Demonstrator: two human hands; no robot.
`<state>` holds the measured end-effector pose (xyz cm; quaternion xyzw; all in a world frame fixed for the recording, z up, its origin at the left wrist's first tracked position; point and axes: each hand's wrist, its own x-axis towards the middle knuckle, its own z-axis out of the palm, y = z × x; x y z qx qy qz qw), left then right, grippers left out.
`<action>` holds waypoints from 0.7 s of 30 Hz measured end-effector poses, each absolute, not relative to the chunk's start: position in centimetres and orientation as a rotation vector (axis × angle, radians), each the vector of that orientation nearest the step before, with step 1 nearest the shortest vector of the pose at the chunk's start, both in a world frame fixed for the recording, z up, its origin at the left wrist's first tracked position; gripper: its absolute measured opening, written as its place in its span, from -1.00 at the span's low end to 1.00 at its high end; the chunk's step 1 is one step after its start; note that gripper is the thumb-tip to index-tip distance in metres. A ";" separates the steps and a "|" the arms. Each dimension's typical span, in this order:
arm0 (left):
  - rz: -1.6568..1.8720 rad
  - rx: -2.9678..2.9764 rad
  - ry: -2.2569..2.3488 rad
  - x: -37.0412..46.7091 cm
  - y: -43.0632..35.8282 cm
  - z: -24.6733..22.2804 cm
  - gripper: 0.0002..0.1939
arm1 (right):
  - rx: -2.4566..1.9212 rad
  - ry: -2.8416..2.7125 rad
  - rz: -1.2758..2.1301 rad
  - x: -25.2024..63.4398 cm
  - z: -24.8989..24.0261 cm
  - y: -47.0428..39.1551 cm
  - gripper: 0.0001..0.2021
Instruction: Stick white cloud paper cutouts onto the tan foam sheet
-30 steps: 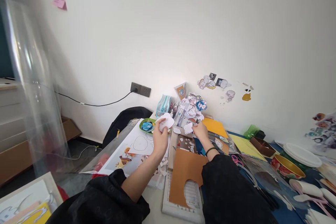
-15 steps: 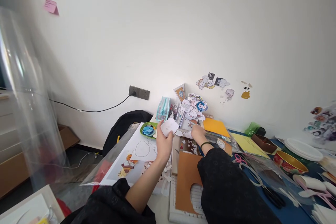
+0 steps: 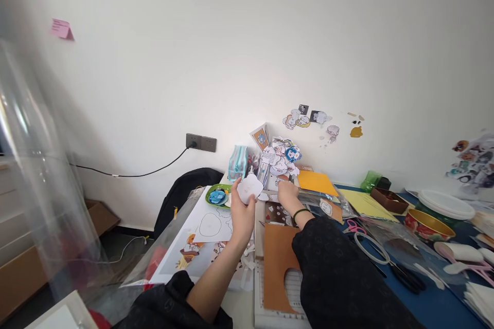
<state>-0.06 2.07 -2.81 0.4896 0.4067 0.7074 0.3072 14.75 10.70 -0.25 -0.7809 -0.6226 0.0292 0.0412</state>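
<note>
My left hand holds a white paper cutout with a wavy edge, pinched between thumb and fingers above the table. To its right, my right hand is closed and reaches to small white paper pieces. Its fingertips face away from me, so whatever they grip is hidden. Just below that hand lies a brown patterned sheet. An orange-brown sheet with a rounded cut-out edge rests on a white gridded board in front of me.
Left of the hands are a green tray with blue pieces and a sheet with a drawn outline. A bundle of character cutouts stands behind. Pink-handled scissors, black-handled scissors and a gold bowl are to the right.
The view has shifted slightly. The white cutout has turned a little in my left hand, showing more of its wavy edge. My right hand stays closed near the white pieces.
</note>
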 end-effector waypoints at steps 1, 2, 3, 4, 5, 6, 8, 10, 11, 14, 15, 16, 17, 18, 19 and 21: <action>1.867 1.291 1.080 -0.1 2.1 -2.8 -0.42 | -2.395 -1.915 0.129 14.5 -0.1 10.6 -0.70; 1.864 1.289 1.084 -0.1 2.1 -2.9 -0.41 | -2.398 -1.924 0.178 14.3 0.0 10.6 -0.71; 1.863 1.289 1.086 -0.1 2.1 -2.9 -0.41 | -2.395 -1.933 0.237 14.0 0.1 10.6 -0.71; 1.861 1.290 1.087 -0.1 2.1 -2.9 -0.42 | -2.390 -1.941 0.300 13.7 0.2 10.6 -0.71; 1.858 1.291 1.086 -0.1 2.1 -2.9 -0.42 | -2.384 -1.943 0.363 13.5 0.3 10.6 -0.71; 1.854 1.293 1.085 -0.1 2.1 -2.9 -0.43 | -2.381 -1.940 0.422 13.3 0.4 10.6 -0.71; 1.843 1.293 1.087 -0.1 2.2 -2.9 -0.44 | -2.382 -1.917 0.519 13.1 0.4 10.7 -0.71; 1.830 1.296 1.097 -0.1 2.2 -2.8 -0.44 | -2.385 -1.881 0.583 13.1 0.4 10.9 -0.71; 1.821 1.300 1.105 -0.1 2.3 -2.8 -0.44 | -2.380 -1.867 0.610 13.1 0.4 11.0 -0.72; 1.780 1.320 1.128 -0.1 2.4 -2.8 -0.45 | -2.347 -1.847 0.701 13.3 -0.1 11.6 -0.73; 1.772 1.322 1.131 -0.1 2.4 -2.8 -0.45 | -2.334 -1.843 0.735 13.3 -0.2 11.8 -0.74; 1.770 1.323 1.129 -0.1 2.4 -2.8 -0.45 | -2.320 -1.838 0.771 13.4 -0.4 12.0 -0.75; 1.774 1.321 1.123 -0.2 2.4 -2.8 -0.45 | -2.304 -1.834 0.805 13.4 -0.6 12.1 -0.75; 1.781 1.316 1.117 -0.2 2.3 -2.8 -0.45 | -2.286 -1.829 0.835 13.4 -0.7 12.2 -0.75; 1.789 1.310 1.114 -0.2 2.3 -2.8 -0.44 | -2.264 -1.826 0.860 13.5 -0.7 12.3 -0.75; 1.787 1.301 1.113 -0.1 2.3 -2.7 -0.43 | -2.206 -1.828 0.890 13.7 -0.7 12.2 -0.74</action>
